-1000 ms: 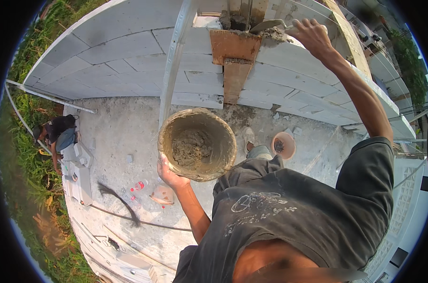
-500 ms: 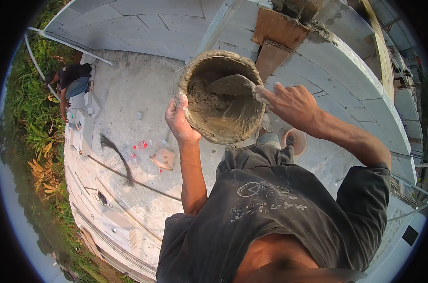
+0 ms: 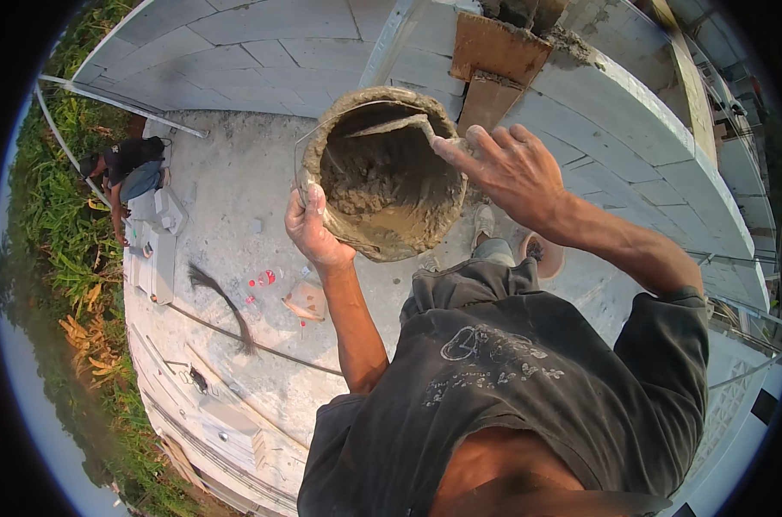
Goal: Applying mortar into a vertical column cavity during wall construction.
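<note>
The bucket (image 3: 375, 246) is held between the hands, its rim gripped at the left by the closed left hand (image 3: 319, 231). The handle of the trowel (image 3: 381, 127) is grasped by the curled right hand (image 3: 520, 177), at the bucket's right edge. The blade is held within the opening's far part; mortar (image 3: 361, 191) is contained inside.

Both hands (image 3: 518, 177) gripping, right elbow (image 3: 685, 279) bent
</note>
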The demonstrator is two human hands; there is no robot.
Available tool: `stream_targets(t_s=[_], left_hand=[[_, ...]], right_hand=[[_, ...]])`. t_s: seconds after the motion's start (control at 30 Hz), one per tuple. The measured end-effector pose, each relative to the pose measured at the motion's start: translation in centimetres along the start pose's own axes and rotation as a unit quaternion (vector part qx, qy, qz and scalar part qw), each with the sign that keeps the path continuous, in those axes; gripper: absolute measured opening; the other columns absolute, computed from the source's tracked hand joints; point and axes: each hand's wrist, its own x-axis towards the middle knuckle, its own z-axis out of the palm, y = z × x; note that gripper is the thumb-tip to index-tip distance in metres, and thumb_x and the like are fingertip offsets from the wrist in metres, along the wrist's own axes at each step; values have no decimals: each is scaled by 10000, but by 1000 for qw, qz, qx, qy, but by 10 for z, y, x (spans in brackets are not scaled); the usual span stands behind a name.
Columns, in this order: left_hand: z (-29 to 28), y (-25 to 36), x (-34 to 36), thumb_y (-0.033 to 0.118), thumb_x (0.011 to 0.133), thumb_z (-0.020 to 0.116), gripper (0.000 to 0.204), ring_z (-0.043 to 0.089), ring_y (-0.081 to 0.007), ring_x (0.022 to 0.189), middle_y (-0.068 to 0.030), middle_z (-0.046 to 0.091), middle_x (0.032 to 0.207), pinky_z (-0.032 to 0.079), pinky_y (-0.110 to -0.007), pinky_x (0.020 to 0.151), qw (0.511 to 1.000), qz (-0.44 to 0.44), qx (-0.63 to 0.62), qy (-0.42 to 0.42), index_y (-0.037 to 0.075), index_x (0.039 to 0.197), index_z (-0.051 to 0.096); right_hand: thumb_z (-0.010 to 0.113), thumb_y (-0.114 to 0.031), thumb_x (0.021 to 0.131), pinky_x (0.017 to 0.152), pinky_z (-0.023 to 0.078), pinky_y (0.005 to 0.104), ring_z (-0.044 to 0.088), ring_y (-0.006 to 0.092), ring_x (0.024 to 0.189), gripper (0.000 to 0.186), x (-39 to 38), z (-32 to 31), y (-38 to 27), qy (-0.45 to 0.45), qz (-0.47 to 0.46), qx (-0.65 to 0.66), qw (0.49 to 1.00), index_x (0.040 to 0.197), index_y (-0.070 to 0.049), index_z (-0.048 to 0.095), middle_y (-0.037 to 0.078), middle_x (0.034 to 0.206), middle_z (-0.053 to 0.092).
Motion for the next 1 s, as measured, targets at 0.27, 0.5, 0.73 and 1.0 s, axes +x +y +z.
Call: stream_targets(t_s=[0.27,0.5,0.73,1.0], left_hand=[[8,10,10,73,914,569,219,663,-238,999,-168,661,1074,564,-385,899,998,41,-28,-23,-58,1087,598],[14,0,3,81,904,630,282,467,-74,733,-76,584,974,417,-230,694,984,104,136,-41,65,672,470],[33,15,0,162,883,663,317,574,-165,929,-153,647,1104,437,-369,944,961,179,176,-117,26,644,507],[10,-7,2,124,926,579,235,674,-224,932,-156,673,1043,571,-382,849,997,13,27,-77,-60,1064,624]], right_hand=[[583,-149,892,793,483,337,589,170,863,538,-12,15,-30,-90,-98,33,991,1411,-231,468,57,1061,572],[625,-150,871,674,524,316,667,190,842,354,30,-50,13,-58,-50,-65,995,1217,-75,619,61,908,635],[660,-226,865,787,562,425,709,317,832,374,23,-25,40,-219,-31,202,954,1183,-32,622,178,866,716],[722,-316,854,872,535,451,688,345,944,627,-29,35,12,-210,23,515,831,1368,-23,516,226,1090,688]])
